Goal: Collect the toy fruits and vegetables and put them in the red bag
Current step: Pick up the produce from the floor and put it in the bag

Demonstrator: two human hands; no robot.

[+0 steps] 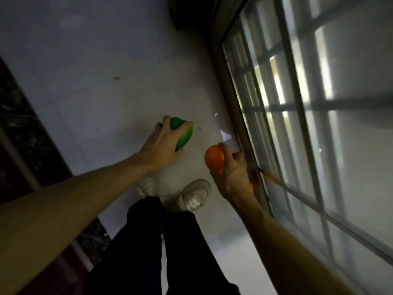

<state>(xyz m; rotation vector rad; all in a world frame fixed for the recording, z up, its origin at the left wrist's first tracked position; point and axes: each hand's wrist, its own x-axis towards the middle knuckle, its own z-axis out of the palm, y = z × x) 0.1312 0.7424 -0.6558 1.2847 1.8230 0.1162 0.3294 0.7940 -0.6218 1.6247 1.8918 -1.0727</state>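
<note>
My left hand (161,143) is closed around a smooth green toy fruit (184,135), held just above the pale floor. My right hand (232,173) grips a round orange toy fruit (214,159) close to the window frame. A second small orange piece (251,187) shows at the heel of that hand; what it is I cannot tell. The red bag is not in view.
A glass door or window with a grey grid frame (297,107) runs along the right. Pale tiled floor (102,77) spreads ahead, with a dark marble border (23,128) at left. My legs in dark trousers and white shoes (194,198) stand below the hands.
</note>
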